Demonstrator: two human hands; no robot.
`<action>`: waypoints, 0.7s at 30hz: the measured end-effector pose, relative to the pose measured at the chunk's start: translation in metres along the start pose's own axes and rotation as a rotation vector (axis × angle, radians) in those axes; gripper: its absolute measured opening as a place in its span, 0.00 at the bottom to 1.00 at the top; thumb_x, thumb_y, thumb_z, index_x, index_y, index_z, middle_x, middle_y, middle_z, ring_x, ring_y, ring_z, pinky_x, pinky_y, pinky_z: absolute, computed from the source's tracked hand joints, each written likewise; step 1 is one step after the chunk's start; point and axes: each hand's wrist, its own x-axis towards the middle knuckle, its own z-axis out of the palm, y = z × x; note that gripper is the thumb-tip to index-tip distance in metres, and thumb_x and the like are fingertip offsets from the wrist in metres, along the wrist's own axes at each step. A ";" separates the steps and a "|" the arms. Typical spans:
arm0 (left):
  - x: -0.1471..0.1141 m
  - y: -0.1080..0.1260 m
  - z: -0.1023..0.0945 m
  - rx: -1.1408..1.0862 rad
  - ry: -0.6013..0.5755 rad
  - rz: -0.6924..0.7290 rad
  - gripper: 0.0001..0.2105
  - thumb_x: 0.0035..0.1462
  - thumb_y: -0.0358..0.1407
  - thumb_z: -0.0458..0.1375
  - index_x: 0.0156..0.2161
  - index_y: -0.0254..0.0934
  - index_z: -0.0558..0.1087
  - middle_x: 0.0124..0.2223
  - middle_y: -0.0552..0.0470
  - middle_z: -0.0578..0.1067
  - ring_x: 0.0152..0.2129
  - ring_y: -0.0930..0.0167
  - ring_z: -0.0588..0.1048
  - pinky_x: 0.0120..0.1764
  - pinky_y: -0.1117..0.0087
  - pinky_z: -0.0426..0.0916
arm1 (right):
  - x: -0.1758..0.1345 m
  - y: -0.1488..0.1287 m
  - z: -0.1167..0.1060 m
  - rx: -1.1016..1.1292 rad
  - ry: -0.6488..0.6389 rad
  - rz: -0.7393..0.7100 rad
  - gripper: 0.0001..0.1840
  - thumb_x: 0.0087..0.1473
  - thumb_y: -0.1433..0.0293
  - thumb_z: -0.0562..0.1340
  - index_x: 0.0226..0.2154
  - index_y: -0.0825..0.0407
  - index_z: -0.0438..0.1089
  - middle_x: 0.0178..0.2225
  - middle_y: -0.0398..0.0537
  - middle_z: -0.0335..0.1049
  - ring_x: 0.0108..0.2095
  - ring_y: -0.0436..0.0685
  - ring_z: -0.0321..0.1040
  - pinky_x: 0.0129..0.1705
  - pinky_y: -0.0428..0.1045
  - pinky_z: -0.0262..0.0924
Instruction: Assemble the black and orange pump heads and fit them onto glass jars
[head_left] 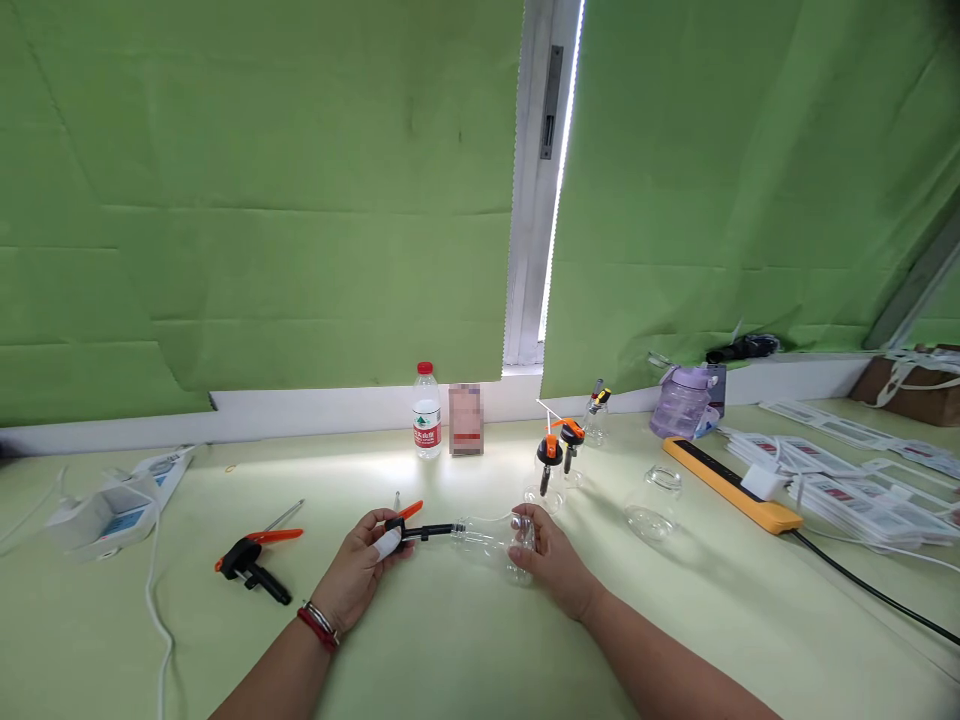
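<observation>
My left hand (367, 560) is closed around a black pump head with an orange lever (411, 510). A white wrap covers part of the thumb. The pump head's black tube (433, 532) points right and reaches the neck of a clear plastic bottle (484, 545); whether its tip sits just inside cannot be made out. Lying on its side, that bottle is gripped near its base by my right hand (551, 560). Left of my hands, a similar black-and-orange pump head (251, 565) rests on the table. Two clear bottles with black-and-orange heads (550, 455) stand beyond my right hand.
An empty clear bottle (654, 505) stands to the right, before an orange power strip (731, 485). Behind are a red-capped water bottle (427, 415), a pink box (466, 420) and a purple jug (681, 402). White chargers and cables (112, 515) lie left; flat white packs (862, 490) right.
</observation>
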 end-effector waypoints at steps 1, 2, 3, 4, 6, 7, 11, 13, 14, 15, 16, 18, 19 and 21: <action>-0.001 0.000 0.002 0.022 -0.023 0.000 0.15 0.46 0.36 0.66 0.38 0.38 0.68 0.35 0.52 0.75 0.34 0.68 0.75 0.44 0.63 0.69 | 0.000 0.001 0.000 -0.014 -0.009 -0.005 0.31 0.40 0.57 0.67 0.46 0.47 0.59 0.40 0.47 0.60 0.32 0.51 0.59 0.33 0.48 0.59; -0.002 0.000 0.003 0.043 -0.044 -0.003 0.14 0.46 0.36 0.65 0.38 0.38 0.68 0.35 0.52 0.75 0.34 0.69 0.75 0.44 0.64 0.69 | 0.000 0.001 0.000 -0.029 -0.020 -0.010 0.31 0.40 0.56 0.67 0.46 0.47 0.59 0.40 0.47 0.61 0.32 0.51 0.59 0.33 0.48 0.59; -0.003 -0.001 0.005 0.061 -0.062 -0.006 0.14 0.46 0.35 0.65 0.38 0.39 0.68 0.35 0.53 0.74 0.34 0.70 0.74 0.44 0.64 0.69 | 0.000 0.001 0.001 -0.041 -0.031 -0.016 0.31 0.40 0.56 0.67 0.46 0.47 0.60 0.40 0.47 0.61 0.32 0.51 0.59 0.33 0.48 0.60; -0.004 -0.001 0.008 0.075 -0.077 -0.010 0.14 0.46 0.35 0.65 0.38 0.39 0.68 0.35 0.53 0.74 0.34 0.70 0.74 0.44 0.64 0.69 | 0.000 0.001 0.001 -0.051 -0.041 -0.022 0.31 0.39 0.56 0.67 0.46 0.47 0.60 0.40 0.47 0.61 0.32 0.51 0.59 0.34 0.48 0.60; -0.005 -0.003 0.014 0.098 -0.104 -0.014 0.14 0.45 0.34 0.66 0.37 0.39 0.67 0.35 0.55 0.74 0.33 0.71 0.74 0.43 0.65 0.69 | -0.001 0.000 0.001 -0.061 -0.064 -0.031 0.31 0.39 0.57 0.68 0.46 0.47 0.60 0.40 0.47 0.61 0.32 0.51 0.59 0.34 0.48 0.60; -0.006 -0.004 0.017 0.111 -0.118 -0.014 0.14 0.45 0.33 0.66 0.37 0.39 0.67 0.34 0.55 0.73 0.33 0.71 0.74 0.42 0.65 0.69 | -0.001 0.000 0.001 -0.064 -0.072 -0.033 0.31 0.39 0.57 0.68 0.46 0.47 0.60 0.40 0.47 0.61 0.32 0.51 0.59 0.34 0.48 0.60; -0.006 -0.008 0.032 0.148 -0.147 -0.012 0.14 0.44 0.32 0.66 0.35 0.38 0.66 0.33 0.55 0.73 0.31 0.71 0.74 0.39 0.67 0.69 | -0.001 -0.001 0.001 -0.067 -0.089 -0.039 0.30 0.40 0.56 0.67 0.45 0.48 0.61 0.40 0.47 0.61 0.32 0.51 0.59 0.34 0.48 0.60; -0.007 -0.010 0.038 0.150 -0.155 -0.033 0.15 0.43 0.31 0.66 0.35 0.37 0.65 0.34 0.54 0.73 0.32 0.71 0.73 0.40 0.67 0.70 | 0.000 -0.001 0.001 -0.066 -0.094 -0.044 0.30 0.40 0.56 0.67 0.45 0.48 0.61 0.40 0.46 0.61 0.32 0.51 0.60 0.34 0.47 0.60; -0.007 -0.011 0.041 0.146 -0.152 -0.050 0.15 0.43 0.31 0.66 0.35 0.37 0.65 0.34 0.53 0.73 0.32 0.71 0.73 0.40 0.66 0.70 | 0.000 -0.001 0.002 -0.062 -0.099 -0.047 0.30 0.40 0.56 0.67 0.45 0.48 0.60 0.39 0.46 0.61 0.32 0.51 0.60 0.34 0.47 0.60; -0.008 -0.012 0.043 0.138 -0.141 -0.072 0.16 0.43 0.31 0.67 0.35 0.37 0.65 0.35 0.53 0.73 0.32 0.71 0.74 0.40 0.66 0.70 | -0.001 -0.002 0.002 -0.053 -0.108 -0.047 0.30 0.40 0.56 0.67 0.45 0.48 0.60 0.40 0.46 0.61 0.32 0.51 0.60 0.34 0.47 0.60; -0.008 -0.012 0.045 0.125 -0.118 -0.094 0.17 0.42 0.31 0.67 0.36 0.37 0.64 0.36 0.52 0.73 0.33 0.71 0.74 0.41 0.65 0.70 | -0.001 -0.002 0.002 -0.040 -0.118 -0.046 0.30 0.40 0.56 0.67 0.45 0.48 0.60 0.40 0.46 0.61 0.33 0.51 0.60 0.33 0.47 0.60; -0.009 -0.013 0.048 0.088 -0.052 -0.139 0.21 0.40 0.30 0.68 0.39 0.37 0.64 0.38 0.49 0.74 0.33 0.70 0.75 0.42 0.63 0.70 | -0.001 -0.003 0.002 -0.018 -0.134 -0.044 0.30 0.41 0.57 0.67 0.45 0.47 0.60 0.40 0.46 0.61 0.33 0.51 0.60 0.34 0.47 0.60; -0.010 -0.013 0.050 0.067 -0.012 -0.159 0.22 0.39 0.29 0.68 0.40 0.38 0.63 0.39 0.48 0.74 0.33 0.69 0.75 0.42 0.63 0.70 | -0.001 -0.003 0.002 -0.010 -0.138 -0.045 0.29 0.41 0.57 0.67 0.45 0.47 0.60 0.40 0.46 0.61 0.33 0.51 0.60 0.34 0.47 0.60; -0.011 -0.014 0.052 0.036 0.047 -0.190 0.24 0.38 0.27 0.69 0.40 0.36 0.64 0.41 0.45 0.74 0.34 0.68 0.75 0.43 0.63 0.71 | -0.002 -0.003 0.002 -0.003 -0.145 -0.054 0.29 0.41 0.58 0.67 0.45 0.47 0.59 0.40 0.46 0.60 0.33 0.51 0.60 0.34 0.48 0.60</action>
